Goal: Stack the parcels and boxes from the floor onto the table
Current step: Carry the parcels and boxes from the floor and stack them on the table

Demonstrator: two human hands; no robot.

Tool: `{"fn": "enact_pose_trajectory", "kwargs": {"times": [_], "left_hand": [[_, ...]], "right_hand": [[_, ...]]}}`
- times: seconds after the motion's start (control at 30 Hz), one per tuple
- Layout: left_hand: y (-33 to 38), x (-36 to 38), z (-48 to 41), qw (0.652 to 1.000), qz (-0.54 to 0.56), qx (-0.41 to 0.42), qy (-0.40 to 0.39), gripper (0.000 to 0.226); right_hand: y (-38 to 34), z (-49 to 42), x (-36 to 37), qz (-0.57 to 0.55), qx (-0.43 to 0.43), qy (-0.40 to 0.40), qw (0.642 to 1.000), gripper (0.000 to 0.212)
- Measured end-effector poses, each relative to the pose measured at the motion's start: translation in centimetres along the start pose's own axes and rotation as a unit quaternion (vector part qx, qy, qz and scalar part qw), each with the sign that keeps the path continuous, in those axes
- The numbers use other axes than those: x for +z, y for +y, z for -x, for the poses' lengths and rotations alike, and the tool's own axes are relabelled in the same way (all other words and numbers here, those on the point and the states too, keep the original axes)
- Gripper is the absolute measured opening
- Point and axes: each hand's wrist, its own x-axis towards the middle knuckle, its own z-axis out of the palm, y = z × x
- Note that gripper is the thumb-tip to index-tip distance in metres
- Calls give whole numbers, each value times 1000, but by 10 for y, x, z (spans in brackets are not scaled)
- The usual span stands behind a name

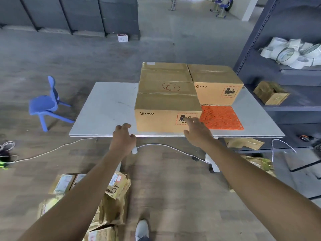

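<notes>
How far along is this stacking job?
Done: the near box and the far box sit on the table. In hand: nothing lifted; the right hand touches the near box's front, the left hand hovers at the table edge. Left: a heap of parcels lies on the floor, so plenty remains.

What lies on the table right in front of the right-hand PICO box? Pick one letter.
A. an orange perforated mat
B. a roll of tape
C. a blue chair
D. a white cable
A: the orange perforated mat lies flat on the table, just in front of the right-hand PICO box and beside the longer PICO box.
</notes>
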Motion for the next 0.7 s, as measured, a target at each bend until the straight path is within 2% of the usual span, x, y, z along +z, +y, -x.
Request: {"fn": "enact_pose_trajectory", "kwargs": {"times": [0.2, 0.3, 0.4, 0.57, 0.7], "left_hand": [[-49, 9, 108, 997, -48, -63, 3, 49], [-80, 7, 175, 992, -21, -119, 37, 45], [-115, 4, 238, 986, -43, -148, 62, 45], [-182, -12, 310, 959, -50, -270, 77, 43], [-234, -22, 354, 935, -36, -335, 109, 40]], "right_hand": [[-36, 62, 48, -33, -119, -30, 992, 53], [-68, 96, 77, -48, -181, -66, 980, 55], [-103, 131, 109, -61, -232, -95, 966, 52], [-156, 181, 162, -36, -301, -146, 942, 50], [-198, 213, 201, -39, -337, -190, 921, 51]]}}
